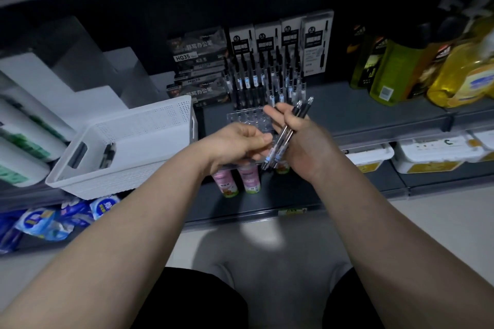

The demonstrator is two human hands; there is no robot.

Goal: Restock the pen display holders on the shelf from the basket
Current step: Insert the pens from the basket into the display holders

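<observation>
My right hand (299, 139) grips a small bunch of black pens (287, 132), their tips slanting up to the right, in front of the clear pen display holder (248, 117) on the shelf. Many pens (263, 80) stand in the holder's back rows; its front rows look bare. My left hand (240, 141) is curled just left of the bunch, fingertips at the pens' lower ends. The white perforated basket (139, 133) sits on the shelf at the left with a few black pens (108, 155) lying inside.
Boxed pens (197, 67) are stacked behind the basket, and white pen cartons (318, 43) stand at the back. Yellow and green bottles (427, 72) fill the right. Small pink-labelled bottles (240, 179) and white tubs (433, 152) sit on the lower shelf.
</observation>
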